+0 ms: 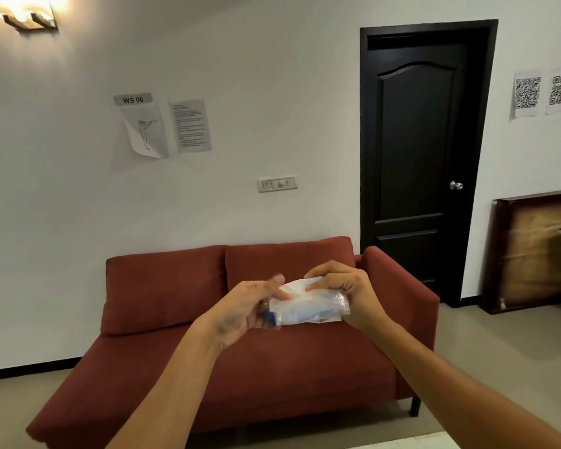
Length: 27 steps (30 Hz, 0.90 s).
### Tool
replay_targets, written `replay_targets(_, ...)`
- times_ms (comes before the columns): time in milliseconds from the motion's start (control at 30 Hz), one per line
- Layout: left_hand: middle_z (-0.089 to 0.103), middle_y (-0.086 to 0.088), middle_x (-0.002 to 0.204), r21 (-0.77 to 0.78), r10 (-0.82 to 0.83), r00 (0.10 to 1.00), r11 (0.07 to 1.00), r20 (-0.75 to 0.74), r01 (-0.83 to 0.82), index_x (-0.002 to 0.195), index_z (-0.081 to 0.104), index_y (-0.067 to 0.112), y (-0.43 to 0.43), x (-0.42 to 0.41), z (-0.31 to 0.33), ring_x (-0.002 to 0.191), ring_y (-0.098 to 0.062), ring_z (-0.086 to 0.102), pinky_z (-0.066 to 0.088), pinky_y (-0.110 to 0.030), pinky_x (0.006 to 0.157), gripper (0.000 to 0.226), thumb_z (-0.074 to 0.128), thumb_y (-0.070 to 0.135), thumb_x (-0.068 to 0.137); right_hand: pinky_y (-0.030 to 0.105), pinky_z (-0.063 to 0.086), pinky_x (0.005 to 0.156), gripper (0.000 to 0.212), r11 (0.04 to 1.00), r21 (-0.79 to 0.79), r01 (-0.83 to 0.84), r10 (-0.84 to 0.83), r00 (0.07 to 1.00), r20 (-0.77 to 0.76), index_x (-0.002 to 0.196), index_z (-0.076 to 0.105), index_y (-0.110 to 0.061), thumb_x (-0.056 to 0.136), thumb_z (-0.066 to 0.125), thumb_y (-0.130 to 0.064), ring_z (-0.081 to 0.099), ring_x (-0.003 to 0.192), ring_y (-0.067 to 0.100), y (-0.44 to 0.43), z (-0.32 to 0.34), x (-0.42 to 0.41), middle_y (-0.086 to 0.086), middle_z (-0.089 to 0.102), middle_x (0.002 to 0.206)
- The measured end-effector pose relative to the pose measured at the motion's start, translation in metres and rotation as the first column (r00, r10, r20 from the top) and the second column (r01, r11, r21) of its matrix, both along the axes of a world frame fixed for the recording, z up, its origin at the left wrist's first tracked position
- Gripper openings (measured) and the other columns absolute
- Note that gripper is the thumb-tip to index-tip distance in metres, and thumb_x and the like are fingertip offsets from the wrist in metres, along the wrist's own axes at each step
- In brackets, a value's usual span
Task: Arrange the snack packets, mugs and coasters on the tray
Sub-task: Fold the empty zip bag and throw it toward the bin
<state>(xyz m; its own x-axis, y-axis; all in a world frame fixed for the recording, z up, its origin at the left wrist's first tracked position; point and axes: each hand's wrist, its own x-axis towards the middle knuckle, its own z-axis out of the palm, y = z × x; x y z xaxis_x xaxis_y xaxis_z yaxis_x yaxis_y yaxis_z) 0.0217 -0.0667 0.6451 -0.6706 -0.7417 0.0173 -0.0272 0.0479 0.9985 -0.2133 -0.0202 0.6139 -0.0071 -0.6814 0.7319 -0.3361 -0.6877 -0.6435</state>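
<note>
Both my hands are raised in front of me, holding one clear plastic packet (pixel 308 306) with blue and white contents. My left hand (pixel 250 309) grips its left end, thumb on top. My right hand (pixel 344 290) pinches the packet's upper right part with curled fingers. The packet lies roughly level between the two hands, above the sofa seat. No tray, mugs or coasters are in view.
A red two-seat sofa (pixel 240 351) stands against the white wall ahead. A dark door (pixel 421 157) is at the right, with a wooden board (pixel 538 251) leaning on the wall beyond it. A pale surface edge (pixel 412 442) shows at the bottom.
</note>
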Motion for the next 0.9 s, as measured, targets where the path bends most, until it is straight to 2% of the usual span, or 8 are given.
replay_targets(100,0.075,-0.009,0.093,-0.121,0.093,0.995,0.989,0.038,-0.088,0.089,0.080,0.005,0.001,-0.006,-0.002,0.084,-0.020,0.068,0.061,-0.037,0.077,0.036,0.088,0.036,0.073,0.035,0.061,0.088,0.045,0.992,-0.030,0.122,-0.125,0.981,-0.151,0.118,0.073,-0.007,0.076,0.083,0.002,0.068,0.107,0.021,-0.006,-0.010,-0.002,0.007,0.071,0.112)
replay_targets(200,0.078,-0.001,0.098,-0.183,0.158,0.987,0.971,0.012,-0.153,0.094,0.082,0.013,-0.004,-0.007,-0.012,0.084,-0.011,0.072,0.057,-0.023,0.073,0.024,0.090,0.018,0.072,0.043,0.056,0.097,0.070,0.899,0.359,-0.250,0.154,0.949,0.274,0.149,0.043,-0.021,0.086,0.072,-0.010,0.068,0.116,0.027,-0.006,-0.010,-0.018,0.009,0.071,0.123)
replay_targets(267,0.077,-0.001,0.104,-0.211,0.196,0.980,0.958,-0.024,-0.197,0.094,0.083,0.017,-0.006,-0.010,-0.020,0.089,-0.009,0.073,0.056,-0.020,0.072,0.021,0.087,0.009,0.075,0.050,0.048,0.106,0.072,0.683,0.420,-0.597,0.274,0.743,0.610,0.151,0.038,-0.028,0.083,0.062,-0.026,0.060,0.128,0.034,-0.001,-0.015,-0.030,0.011,0.063,0.139)
replay_targets(300,0.076,-0.002,0.106,-0.229,0.214,0.976,0.949,-0.036,-0.217,0.094,0.083,0.019,-0.008,-0.013,-0.023,0.091,-0.011,0.073,0.057,-0.021,0.073,0.021,0.086,0.007,0.077,0.051,0.046,0.108,0.068,0.616,0.431,-0.659,0.288,0.698,0.655,0.149,0.042,-0.029,0.084,0.061,-0.034,0.057,0.131,0.035,0.002,-0.019,-0.033,0.010,0.060,0.143)
replay_targets(433,0.075,-0.002,0.102,-0.324,0.217,0.974,0.919,-0.060,-0.224,0.094,0.080,0.024,-0.010,-0.033,-0.040,0.089,-0.022,0.072,0.063,-0.035,0.077,0.022,0.084,0.009,0.080,0.043,0.056,0.098,0.052,0.658,0.677,-0.329,0.149,0.939,0.311,0.130,0.063,-0.030,0.083,0.081,-0.042,0.068,0.117,0.023,0.013,-0.030,-0.033,0.000,0.071,0.125)
replay_targets(500,0.072,-0.006,0.095,-0.304,0.178,0.982,0.933,-0.070,-0.191,0.094,0.079,0.024,-0.013,-0.046,-0.053,0.081,-0.023,0.069,0.062,-0.035,0.072,0.022,0.084,0.008,0.080,0.043,0.059,0.094,0.051,0.694,0.700,-0.169,-0.006,0.971,0.240,0.122,0.068,-0.022,0.076,0.087,-0.035,0.072,0.108,0.021,0.021,-0.037,-0.041,-0.001,0.075,0.115)
replay_targets(733,0.075,-0.007,0.112,0.152,0.064,0.991,0.987,-0.119,-0.045,0.120,0.065,0.020,-0.001,-0.131,-0.105,0.089,-0.019,0.075,0.060,-0.031,0.069,0.037,0.078,0.030,0.087,0.023,0.057,0.064,0.033,0.719,0.685,0.121,-0.406,0.872,0.272,0.107,0.075,-0.014,0.079,0.086,-0.028,0.077,0.085,0.016,0.070,-0.065,-0.084,0.003,0.079,0.098)
replay_targets(900,0.078,-0.004,0.107,0.133,-0.144,0.988,0.980,-0.048,0.150,0.118,0.071,0.016,0.032,-0.210,-0.131,0.086,-0.013,0.074,0.057,-0.028,0.068,0.031,0.077,0.024,0.088,0.022,0.055,0.060,0.031,0.614,0.746,0.257,-0.606,0.759,0.238,0.106,0.073,-0.013,0.080,0.085,-0.026,0.076,0.078,0.016,0.123,-0.086,-0.140,0.004,0.079,0.094)
